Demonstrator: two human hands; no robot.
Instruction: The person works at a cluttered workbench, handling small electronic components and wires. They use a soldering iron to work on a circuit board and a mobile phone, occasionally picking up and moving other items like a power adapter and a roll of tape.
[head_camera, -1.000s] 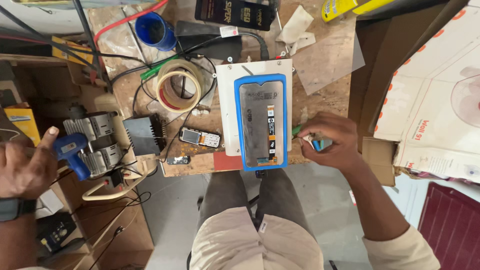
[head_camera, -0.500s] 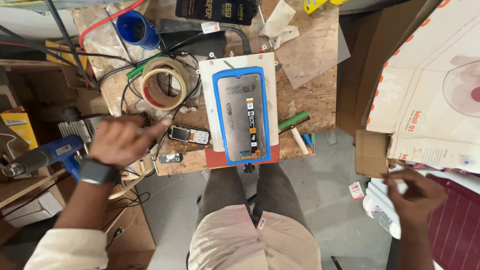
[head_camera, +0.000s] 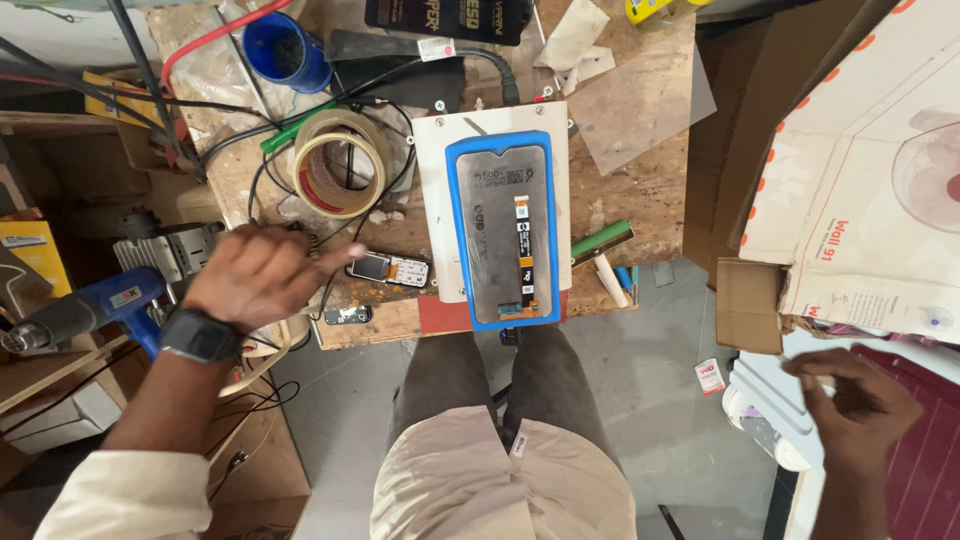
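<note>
Phone display panel is lying face down in a blue frame on a white plate, at the near edge of the wooden bench. Its long axis is running from the near edge away from the person, with the notch end pointing away and the orange flex cable toward the near end. The frame's near end is overhanging the bench edge slightly.

Left hand is hovering left of the panel, fingers loosely extended and gripping nothing, the index fingertip pointing toward a small circuit part lying between hand and panel. A tape roll is sitting beyond that hand, well left of the panel.

Right hand is far right of the panel, off the bench, fingers curled over a white object; cannot tell whether it is gripping.

Bare wood is showing right of the panel, apart from a green marker close by.
</note>
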